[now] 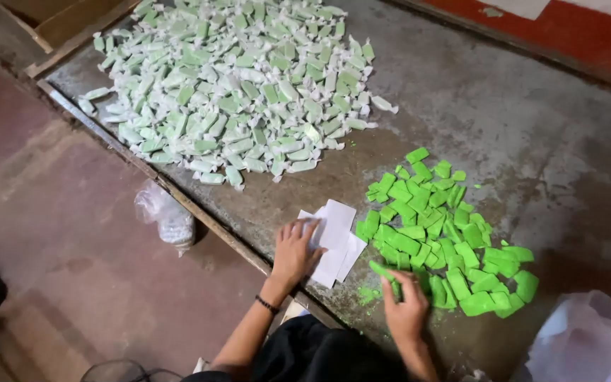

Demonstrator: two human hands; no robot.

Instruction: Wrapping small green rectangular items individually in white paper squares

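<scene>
Flanking hands: wrapped pile [238,85], possibly candy, green pieces [447,233].

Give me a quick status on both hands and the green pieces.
Left hand flat on white paper squares. Right hand pinching one bare green piece beside the unwrapped pile. Wrapped pile farther back; nothing between.

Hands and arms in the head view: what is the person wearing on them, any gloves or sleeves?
Both hands are bare, no gloves. The left hand has a thin dark band around its wrist. The right hand shows no ring or band. Both forearms are uncovered; no sleeves reach them. Dark clothing shows below.
</scene>
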